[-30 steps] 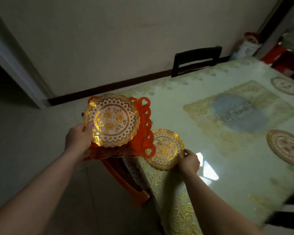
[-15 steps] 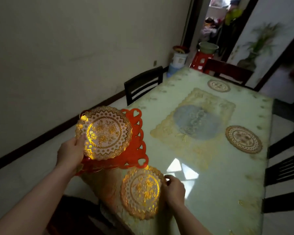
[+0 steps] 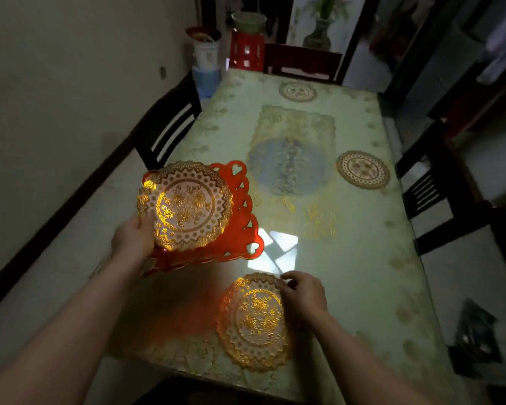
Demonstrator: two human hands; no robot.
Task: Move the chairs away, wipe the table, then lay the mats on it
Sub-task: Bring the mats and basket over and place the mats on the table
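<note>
**Inspector:** Report the left hand.

**Assistant:** It grips a stack of mats by the near-left edge, thumb on top: 1 round gold mat lying over the red mats with heart cut-outs. The stack is carried above the near-left corner of the table, not resting on it. Likely reason: it serves as the supply, kept close to the working hand.

**Inspector:** And the right hand?

**Assistant:** Fingers curled at the far-right rim of a second gold mat, pinching or nudging that edge. That mat lies flat near the table's front edge. My judgement: it is being set square at the near place.

**Inspector:** Other mats already laid?

**Assistant:** 2 round mats, 1 by the right edge and 1 at the far end. Each faces a chair, which suggests 1 mat per seat.

**Inspector:** Chairs?

**Assistant:** A dark chair stands at the left side, 1 at the far end, and others at the right. All stand close to the table.

**Inspector:** Progress?

**Assistant:** Laying stage, judged partly done; the stack remains to be distributed.
</note>
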